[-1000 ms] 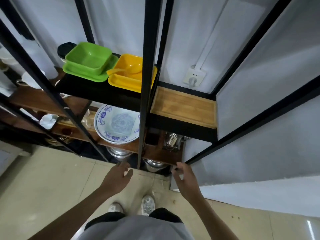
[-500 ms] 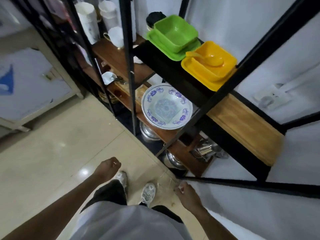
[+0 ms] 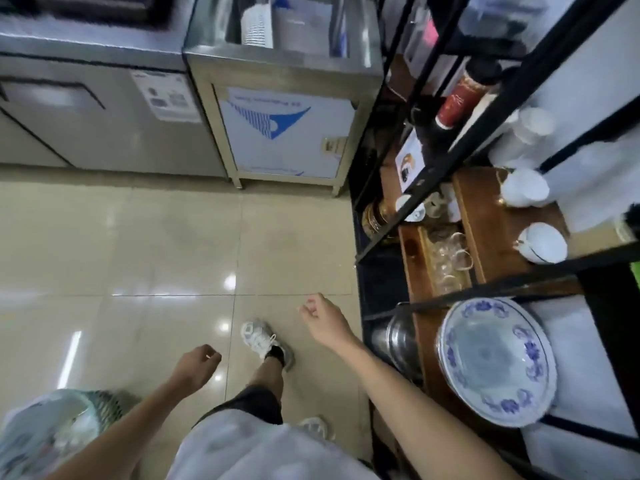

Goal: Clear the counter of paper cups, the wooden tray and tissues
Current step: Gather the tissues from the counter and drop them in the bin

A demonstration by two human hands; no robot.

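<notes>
My left hand [image 3: 195, 367] hangs over the tiled floor with its fingers curled in, nothing in it. My right hand [image 3: 323, 318] is held a little higher and further right, next to the black metal shelf rack [image 3: 450, 140], fingers loosely curled and empty. The wooden tray, the paper cups on the counter and the tissues are out of view. White stacked cups [image 3: 523, 136] stand on the rack's wooden shelf.
A blue-patterned white plate [image 3: 495, 362] and glasses [image 3: 450, 254] sit on lower shelves at right. Steel cabinets [image 3: 287, 133] line the far side. A bin lined with a plastic bag [image 3: 52, 434] stands at lower left. Shiny beige floor tiles [image 3: 138, 254] lie between.
My view has swung left, away from the shelf holding the wooden tray and the green and yellow dishes, towards the steel cabinets. Both hands dropped from the rack and curled shut.
</notes>
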